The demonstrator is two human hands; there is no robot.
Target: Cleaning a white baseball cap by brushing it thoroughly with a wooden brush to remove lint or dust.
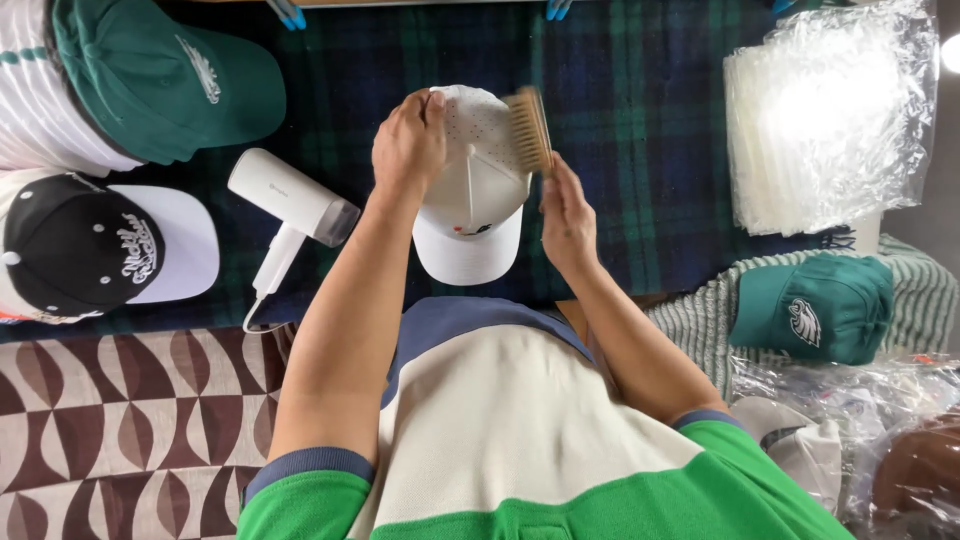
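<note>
Left hand (408, 143) clenched on crown of white cap (470, 200), held above dark plaid cloth (640, 120), brim toward the body. Right hand (566, 215) grasping wooden brush (529, 128), bristles against cap's perforated back panel, brush blurred. White hand steamer (290, 205) lying just left of cap; green cap (165, 80) and black-and-white cap (95, 245) farther left, stack of clear bags (830, 120) at right.

A green cap (165, 85) was laid at the upper left of the plaid-covered table (640, 120), with a black-and-white cap (95, 245) below it. A white handheld steamer (290, 205) was placed just beside them. A stack of clear plastic bags (825, 120) was seen at the upper right, above another green cap (812, 308).
</note>
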